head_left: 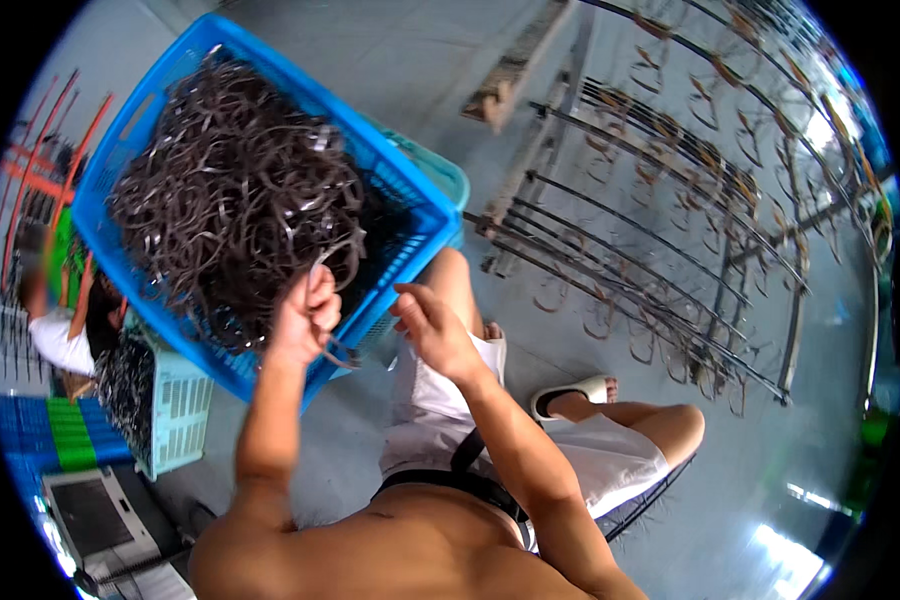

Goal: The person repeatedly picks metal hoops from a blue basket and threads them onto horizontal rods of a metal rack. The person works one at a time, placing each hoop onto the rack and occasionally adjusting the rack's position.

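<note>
A large blue plastic basket (418, 200) stands in front of me, filled with a tangled heap of curved dark metal strips (235, 190). Over its near side, my left hand (308, 315) is closed round a thin curved metal strip (342, 356), whose lower end sticks out below the fingers. My right hand (438, 335) hovers just to the right of the basket, above my knee. Its fingers are loosely bent and apart, and I see nothing between them.
To the right stands a rack (660, 270) of dark bars with many curved strips hanging from it. A pale teal crate (180, 415) of metal pieces is at left, near another person in a white top (62, 340). Below it sits a grey box-shaped device (100, 515).
</note>
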Available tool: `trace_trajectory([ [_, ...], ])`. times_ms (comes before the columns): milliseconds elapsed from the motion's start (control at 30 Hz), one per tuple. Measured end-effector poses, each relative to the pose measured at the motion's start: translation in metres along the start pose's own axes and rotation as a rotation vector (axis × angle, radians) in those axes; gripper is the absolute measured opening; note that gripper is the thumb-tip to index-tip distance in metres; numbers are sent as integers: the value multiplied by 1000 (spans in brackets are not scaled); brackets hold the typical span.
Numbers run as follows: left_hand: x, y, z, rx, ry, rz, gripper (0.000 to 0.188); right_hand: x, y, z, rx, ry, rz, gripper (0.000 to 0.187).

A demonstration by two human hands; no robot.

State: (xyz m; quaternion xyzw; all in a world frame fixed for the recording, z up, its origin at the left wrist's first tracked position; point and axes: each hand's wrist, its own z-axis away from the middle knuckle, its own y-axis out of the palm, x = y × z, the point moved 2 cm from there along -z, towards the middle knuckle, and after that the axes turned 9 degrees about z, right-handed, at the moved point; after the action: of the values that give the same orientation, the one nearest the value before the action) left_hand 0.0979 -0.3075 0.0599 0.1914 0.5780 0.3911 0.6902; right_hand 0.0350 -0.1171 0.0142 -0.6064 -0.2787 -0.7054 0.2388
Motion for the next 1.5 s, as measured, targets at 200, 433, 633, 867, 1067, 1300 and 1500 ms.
trace_trajectory([
  [200, 54, 6, 38, 276, -75, 587, 31, -8, 22, -16, 9, 201, -443, 61],
  [433, 37, 8, 50, 366, -528, 524, 31, 16, -39, 34, -115, -393, 361, 53],
  [633, 65, 78, 10, 28, -616, -388, 40, 11, -108, 127, 182, -50, 61, 26],
  [867, 150, 132, -23, 265, -319, -383, 28, 36, -200, 257, -668, -292, 47, 30],
  [1067, 214, 213, -23, 384, -138, -499, 23, 41, -341, 365, -1794, -465, 3, 28],
  [1300, 287, 253, -32, 265, -84, -652, 34, -5, -411, 332, -1546, -364, -230, 25],
  [1500, 289, 251, -34, 46, 134, -700, 32, 4, -416, 326, -1556, -284, -207, 23],
])
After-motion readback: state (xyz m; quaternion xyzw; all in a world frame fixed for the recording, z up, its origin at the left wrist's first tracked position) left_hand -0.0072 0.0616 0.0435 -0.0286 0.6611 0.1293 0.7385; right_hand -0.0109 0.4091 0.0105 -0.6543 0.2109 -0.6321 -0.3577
